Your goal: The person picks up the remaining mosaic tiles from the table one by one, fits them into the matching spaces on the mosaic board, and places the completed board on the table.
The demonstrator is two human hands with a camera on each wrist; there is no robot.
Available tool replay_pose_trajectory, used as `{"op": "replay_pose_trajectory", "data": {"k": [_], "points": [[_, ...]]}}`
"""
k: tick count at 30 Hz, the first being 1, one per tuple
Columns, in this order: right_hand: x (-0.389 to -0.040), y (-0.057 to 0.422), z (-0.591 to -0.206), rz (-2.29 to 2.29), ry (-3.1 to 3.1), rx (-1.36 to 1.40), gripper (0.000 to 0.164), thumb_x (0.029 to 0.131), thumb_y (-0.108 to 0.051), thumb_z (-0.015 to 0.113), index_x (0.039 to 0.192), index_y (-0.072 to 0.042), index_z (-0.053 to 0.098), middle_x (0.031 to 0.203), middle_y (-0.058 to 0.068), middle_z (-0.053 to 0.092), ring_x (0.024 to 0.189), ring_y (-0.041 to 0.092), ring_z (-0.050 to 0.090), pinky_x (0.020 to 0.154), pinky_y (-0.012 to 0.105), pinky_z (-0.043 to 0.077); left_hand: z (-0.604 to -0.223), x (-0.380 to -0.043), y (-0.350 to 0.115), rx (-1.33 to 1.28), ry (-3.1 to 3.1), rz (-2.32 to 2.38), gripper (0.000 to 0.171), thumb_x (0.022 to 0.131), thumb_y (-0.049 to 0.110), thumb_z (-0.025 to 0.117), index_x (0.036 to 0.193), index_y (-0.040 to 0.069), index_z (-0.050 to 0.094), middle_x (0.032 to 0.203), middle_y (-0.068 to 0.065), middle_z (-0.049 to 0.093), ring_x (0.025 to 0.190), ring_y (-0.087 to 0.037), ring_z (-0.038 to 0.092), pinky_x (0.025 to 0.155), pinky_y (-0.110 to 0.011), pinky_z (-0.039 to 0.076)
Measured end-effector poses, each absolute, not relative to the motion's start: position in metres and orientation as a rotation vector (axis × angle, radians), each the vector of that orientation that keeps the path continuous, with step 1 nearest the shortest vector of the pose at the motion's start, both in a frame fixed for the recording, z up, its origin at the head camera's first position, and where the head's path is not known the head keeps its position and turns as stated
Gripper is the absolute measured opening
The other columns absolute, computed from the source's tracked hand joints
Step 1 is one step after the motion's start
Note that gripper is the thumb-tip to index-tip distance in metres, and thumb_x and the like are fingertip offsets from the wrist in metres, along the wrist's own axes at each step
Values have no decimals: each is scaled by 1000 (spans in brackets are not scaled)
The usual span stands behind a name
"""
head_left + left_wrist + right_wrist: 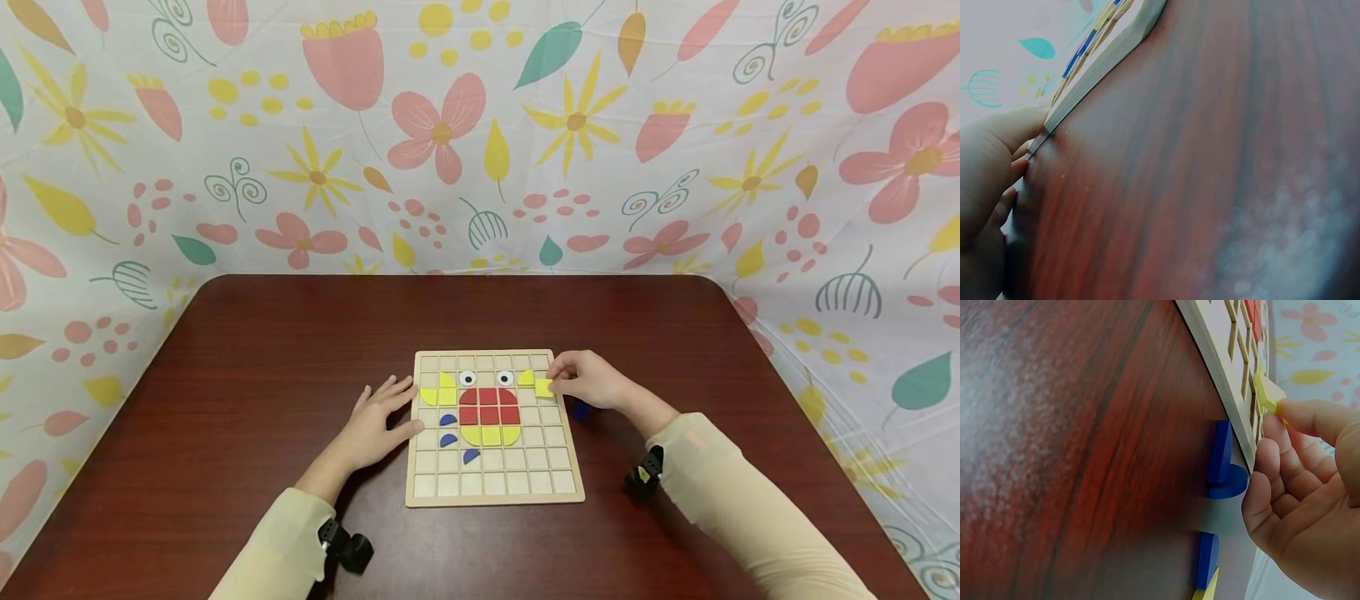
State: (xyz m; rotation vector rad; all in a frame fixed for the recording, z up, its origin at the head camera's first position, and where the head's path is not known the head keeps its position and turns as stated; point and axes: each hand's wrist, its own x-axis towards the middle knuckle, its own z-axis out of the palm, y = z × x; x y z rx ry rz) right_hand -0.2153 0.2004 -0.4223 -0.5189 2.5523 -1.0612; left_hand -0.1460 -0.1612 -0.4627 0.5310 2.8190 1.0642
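Observation:
A square wooden grid board (495, 502) lies on the table, its cells partly filled with coloured tiles. My right hand (600, 383) pinches a yellow tile (543, 388) between thumb and fingertips at the board's upper right, next to a rounded yellow tile (527, 378). Spread along the left rim, my left hand (371, 433) touches the board with its thumb and fingers. Red tiles (488, 406) form a block in the middle, with a yellow row (490, 435) below. Two eye tiles (467, 378) sit above, and yellow tiles (438, 392) fill cells at upper left.
Three blue half-round tiles (447, 440) sit in the lower left cells. Loose blue pieces (1219, 453) lie on the table right of the board, and a yellow piece (1207, 586) lies near them. A patterned cloth (480, 150) hangs behind the brown table (262, 375).

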Motion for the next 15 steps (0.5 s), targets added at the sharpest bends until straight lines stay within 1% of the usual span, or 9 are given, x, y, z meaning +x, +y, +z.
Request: {"op": "replay_pose_trajectory", "data": {"k": [7, 15], "points": [[-214, 195, -420, -1018, 2579, -553, 11, 86, -8, 66, 95, -1, 66, 82, 7, 64, 66, 14, 52, 60, 26, 45, -463, -147, -161, 532, 2823, 1063, 62, 88, 34, 66, 141, 9, 46, 151, -10, 37, 144, -33, 23, 113, -64, 6], [-214, 189, -421, -979, 2602, -573, 12, 84, -9, 66, 94, -3, 66, 75, 2, 64, 61, 10, 51, 58, 25, 44, -463, -147, -161, 535, 2839, 1047, 62, 88, 34, 66, 141, 9, 46, 150, -10, 37, 144, -32, 23, 113, -63, 6]]}}
